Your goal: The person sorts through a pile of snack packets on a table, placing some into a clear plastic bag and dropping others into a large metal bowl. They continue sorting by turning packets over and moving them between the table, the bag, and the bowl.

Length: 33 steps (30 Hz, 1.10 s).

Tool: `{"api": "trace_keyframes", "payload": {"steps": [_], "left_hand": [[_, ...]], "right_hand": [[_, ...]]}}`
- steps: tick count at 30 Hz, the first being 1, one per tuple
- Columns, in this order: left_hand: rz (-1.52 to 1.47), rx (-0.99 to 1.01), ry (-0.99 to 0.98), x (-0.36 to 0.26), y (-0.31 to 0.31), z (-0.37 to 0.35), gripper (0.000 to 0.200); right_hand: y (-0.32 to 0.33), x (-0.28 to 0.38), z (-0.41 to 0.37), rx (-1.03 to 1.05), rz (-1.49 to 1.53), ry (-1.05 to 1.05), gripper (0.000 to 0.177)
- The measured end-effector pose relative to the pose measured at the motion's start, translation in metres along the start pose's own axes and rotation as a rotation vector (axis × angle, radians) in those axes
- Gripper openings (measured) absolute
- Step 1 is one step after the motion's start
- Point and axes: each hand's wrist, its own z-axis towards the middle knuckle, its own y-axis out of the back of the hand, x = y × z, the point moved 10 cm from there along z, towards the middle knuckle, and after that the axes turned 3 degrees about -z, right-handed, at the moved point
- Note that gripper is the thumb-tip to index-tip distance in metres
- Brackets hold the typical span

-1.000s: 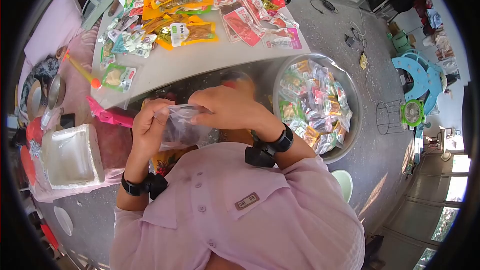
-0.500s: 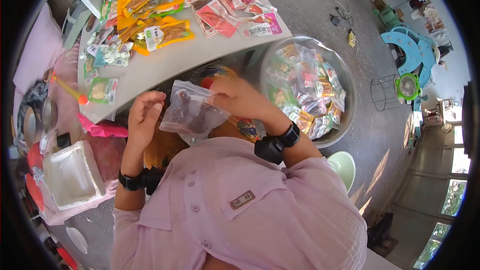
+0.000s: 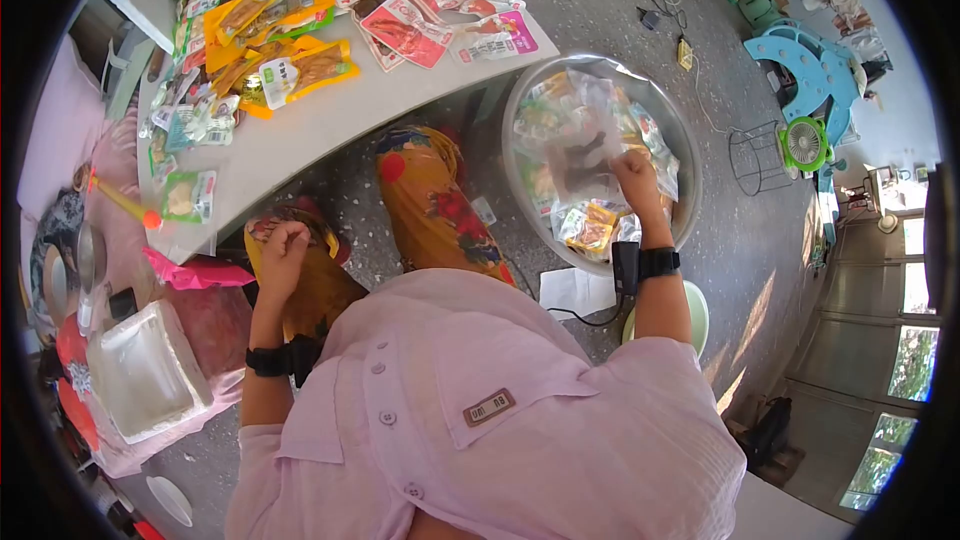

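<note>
My right hand (image 3: pixel 637 183) reaches over a wide metal basin (image 3: pixel 692 172) and grips the edge of a clear plastic bag (image 3: pixel 581 158) with dark brown pieces inside. Under and around that bag, several small food packets (image 3: pixel 590 227) fill the basin. Whether the bag rests on them is hard to make out. My left hand (image 3: pixel 285 252) is above my left knee, its fingers curled in, and nothing shows in them. The patterned orange trousers (image 3: pixel 430 202) lie between the two hands.
A pale table (image 3: pixel 270 158) ahead carries many snack packets, including yellow pouches (image 3: pixel 300 72) and a red-and-white packet (image 3: pixel 408 30). To the left are a white foam box (image 3: pixel 150 370) and a pink bag (image 3: pixel 195 270). A light green basin (image 3: pixel 697 320) and a green fan (image 3: pixel 806 144) are at right.
My right hand has carried the clear bag from in front of my chest rightward to over the metal basin. My left hand has moved slightly down and curled its fingers.
</note>
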Motion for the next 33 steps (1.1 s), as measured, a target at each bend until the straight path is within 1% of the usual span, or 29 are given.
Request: {"api": "trace_keyframes", "payload": {"steps": [1,3,5,7,8,10,13,14,15,16,17,18,19,20,21,23,25,26,27,29,30,33], "left_hand": [[-0.015,-0.013,-0.027,-0.002,0.001,0.001,0.013],[-0.019,-0.013,-0.018,0.004,0.003,0.002,0.013],[-0.054,-0.01,0.007,0.014,0.006,0.002,0.013],[-0.126,-0.005,0.047,0.025,0.007,0.003,0.013],[-0.202,0.003,0.037,0.023,0.006,0.003,0.012],[-0.21,0.013,0.044,0.017,0.005,0.003,0.012],[-0.206,0.01,0.046,0.02,0.005,0.003,0.012],[-0.198,0.013,0.038,0.021,0.005,0.004,0.012],[-0.192,0.013,0.03,0.021,0.004,0.005,0.012],[-0.194,0.019,0.034,0.02,0.003,0.006,0.011],[-0.196,0.02,0.039,0.019,0.002,0.006,0.011],[-0.195,0.018,0.045,0.017,0.003,0.005,0.011],[-0.181,0.023,0.044,0.016,0.003,0.004,0.011],[-0.167,0.024,0.042,0.015,0.002,0.004,0.01],[-0.153,0.015,0.039,0.014,0.003,0.004,0.01],[-0.138,-0.022,0.048,0.011,0.005,0.002,0.009],[-0.094,-0.025,0.025,-0.001,0.006,0.0,0.009],[-0.071,-0.037,0.027,0.0,0.009,-0.001,0.009],[-0.052,-0.045,0.03,0.001,0.011,-0.001,0.009],[-0.139,-0.06,0.057,0.006,0.012,-0.004,0.008],[-0.174,-0.063,0.063,0.007,0.012,-0.005,0.009],[-0.349,-0.051,0.051,0.006,0.013,-0.005,0.009]], "right_hand": [[0.007,-0.025,-0.001,-0.032,-0.08,-0.026,0.018],[0.025,-0.068,-0.009,-0.099,-0.278,-0.081,0.021],[0.048,-0.13,-0.011,-0.113,-0.443,-0.108,0.021],[0.087,-0.136,-0.024,-0.219,-0.585,-0.144,0.022],[0.101,-0.145,-0.028,-0.226,-0.661,-0.165,0.021],[0.123,-0.159,-0.033,-0.24,-0.811,-0.205,0.018],[0.134,-0.168,-0.051,-0.226,-0.916,-0.371,0.016],[0.126,-0.188,-0.059,-0.132,-0.929,-0.477,0.017],[0.106,-0.19,-0.069,-0.027,-0.981,-0.492,0.019],[0.086,-0.203,-0.081,0.05,-0.947,-0.552,0.019],[0.057,-0.226,-0.084,0.118,-0.903,-0.533,0.017],[0.001,-0.298,-0.072,0.239,-0.897,-0.077,0.017],[-0.039,-0.285,-0.073,0.367,-0.936,0.098,0.017],[-0.034,-0.239,-0.07,0.157,-0.693,-0.085,0.015],[-0.04,-0.203,-0.066,0.119,-0.488,-0.199,0.016],[-0.075,-0.173,-0.043,0.225,-0.509,-0.161,0.019],[-0.095,-0.133,-0.011,0.198,-0.371,-0.074,0.022],[-0.095,-0.09,0.001,0.129,-0.25,0.03,0.02],[-0.097,-0.053,0.015,0.096,-0.214,0.088,0.019],[-0.097,0.016,0.037,0.029,-0.144,0.191,0.017],[-0.099,0.052,0.044,0.043,-0.032,0.247,0.016],[-0.112,0.136,0.062,0.053,0.156,0.322,0.015]]}}
